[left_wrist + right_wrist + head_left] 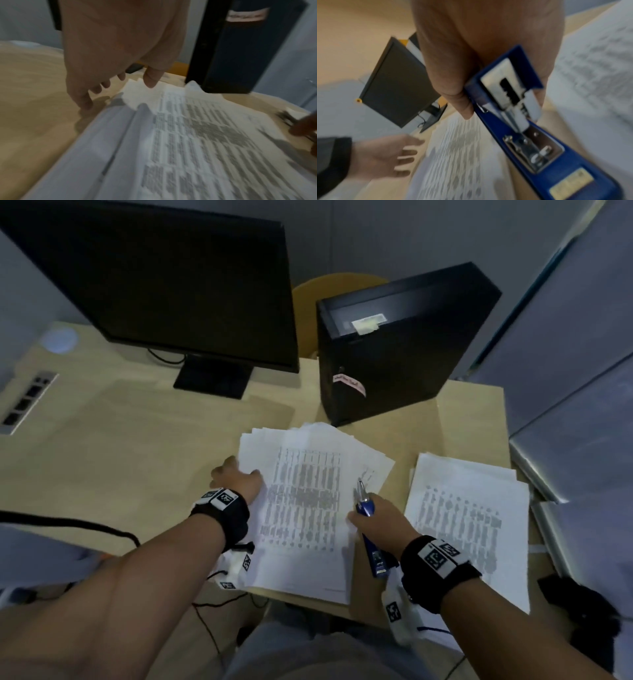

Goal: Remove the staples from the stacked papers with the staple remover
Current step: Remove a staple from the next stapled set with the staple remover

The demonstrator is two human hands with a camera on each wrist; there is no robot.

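Nearest the viewer, the right hand [380,518] has its fingers curled around the blue staple remover [368,529], whose metal tip [360,486] points away from the body and hovers over the right edge of the stacked papers [308,508]; whether the tip touches the sheet cannot be told. The left hand [236,479] lies at the left edge of the same stack, fingers straight and spread, thumb on the top sheet and the other fingertips [85,104] reaching down to the desk [120,446]. A second pile of printed sheets [469,522] lies just to the right, well apart from the tool. Judged from this layout, that pile may hold sheets already freed, while the central stack, fanned at its far corners, is the one in hand; no staple is discernible in any view, so the share of work done remains uncertain. Farther back stand a black computer tower [394,347] just behind the stack and a dark monitor [164,278] to the left. Neither obstructs the hands, though the tower limits room beyond the far corners of the paper.
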